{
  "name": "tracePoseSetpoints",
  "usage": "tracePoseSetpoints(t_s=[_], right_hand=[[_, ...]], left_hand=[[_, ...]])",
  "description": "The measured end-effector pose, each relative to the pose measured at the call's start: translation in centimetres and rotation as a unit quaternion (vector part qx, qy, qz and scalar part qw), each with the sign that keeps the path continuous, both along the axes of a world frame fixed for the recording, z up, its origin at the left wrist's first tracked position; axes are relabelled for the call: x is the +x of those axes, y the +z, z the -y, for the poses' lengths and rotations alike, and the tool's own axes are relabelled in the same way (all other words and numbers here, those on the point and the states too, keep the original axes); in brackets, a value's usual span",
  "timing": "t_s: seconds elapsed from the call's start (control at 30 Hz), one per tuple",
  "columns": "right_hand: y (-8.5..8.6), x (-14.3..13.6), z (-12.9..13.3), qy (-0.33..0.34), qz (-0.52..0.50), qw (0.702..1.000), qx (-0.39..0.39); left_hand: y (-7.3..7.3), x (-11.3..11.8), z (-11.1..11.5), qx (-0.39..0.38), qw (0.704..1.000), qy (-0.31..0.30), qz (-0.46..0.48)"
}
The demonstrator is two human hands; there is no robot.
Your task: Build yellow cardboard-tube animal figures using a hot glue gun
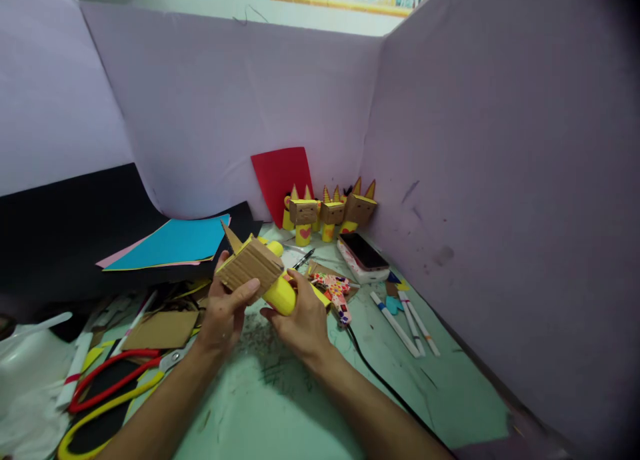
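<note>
A cardboard figure is between my hands over the table, tilted, with a boxy corrugated head (254, 263), one pointed cardboard piece (231, 237) and a yellow tube body (281, 296). My left hand (223, 317) grips the head, its thumb lying across the flat cardboard face. Around the yellow tube closes my right hand (306, 321), fingers on its far side. A floral-patterned hot glue gun (334, 290) lies just right of my right hand, its black cord (375, 370) trailing toward the near edge.
Several finished-looking cardboard figures (303, 213) stand at the back beside red paper (283, 180). A phone (364, 251) rests on a white box. Markers (397, 323) lie to the right. Red-and-yellow-handled scissors (117, 380), cardboard scraps (163, 330) and blue paper (175, 243) occupy the left.
</note>
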State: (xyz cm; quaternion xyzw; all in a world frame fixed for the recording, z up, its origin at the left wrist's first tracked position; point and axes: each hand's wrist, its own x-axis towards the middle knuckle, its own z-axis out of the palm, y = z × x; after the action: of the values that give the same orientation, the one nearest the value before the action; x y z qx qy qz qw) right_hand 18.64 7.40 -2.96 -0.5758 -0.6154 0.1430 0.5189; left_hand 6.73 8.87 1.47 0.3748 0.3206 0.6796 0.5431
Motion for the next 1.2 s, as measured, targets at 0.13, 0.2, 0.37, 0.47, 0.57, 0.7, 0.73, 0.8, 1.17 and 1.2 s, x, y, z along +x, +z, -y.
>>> tracePoseSetpoints(t_s=[0.13, 0.2, 0.37, 0.47, 0.57, 0.7, 0.73, 0.8, 1.17, 1.2], right_hand=[[1.0, 0.6, -0.1, 0.049, -0.065, 0.992, -0.092], [1.3, 0.8, -0.1, 0.086, -0.059, 0.987, -0.126], [1.4, 0.9, 0.1, 0.150, -0.068, 0.971, -0.173], [1.3, 0.7, 0.1, 0.144, -0.095, 0.968, -0.181], [1.4, 0.6, 0.2, 0.127, -0.103, 0.968, -0.192], [1.7, 0.6, 0.5, 0.115, -0.098, 0.969, -0.197], [1.8, 0.6, 0.6, 0.115, -0.099, 0.968, -0.198], [1.8, 0.7, 0.7, 0.114, -0.101, 0.968, -0.198], [2.7, 0.9, 0.7, 0.200, -0.106, 0.958, -0.174], [2.9, 1.0, 0.7, 0.209, -0.115, 0.957, -0.163]], left_hand=[[0.2, -0.5, -0.2, 0.002, 0.999, -0.023, 0.031], [0.1, -0.7, -0.2, 0.003, 0.999, -0.040, 0.033], [-0.2, -0.9, -0.6, -0.015, 0.994, -0.105, 0.014], [-0.3, -1.1, -1.0, 0.001, 0.991, -0.131, -0.018], [-0.4, -1.4, -1.1, 0.013, 0.988, -0.149, -0.042], [-0.4, -1.4, -0.8, 0.015, 0.988, -0.145, -0.055], [-0.3, -1.3, -0.7, 0.015, 0.988, -0.143, -0.057], [-0.3, -1.2, -0.5, 0.017, 0.988, -0.139, -0.058], [0.2, -1.6, -1.1, -0.048, 0.991, -0.108, 0.066], [0.3, -1.8, -1.3, -0.056, 0.989, -0.104, 0.086]])
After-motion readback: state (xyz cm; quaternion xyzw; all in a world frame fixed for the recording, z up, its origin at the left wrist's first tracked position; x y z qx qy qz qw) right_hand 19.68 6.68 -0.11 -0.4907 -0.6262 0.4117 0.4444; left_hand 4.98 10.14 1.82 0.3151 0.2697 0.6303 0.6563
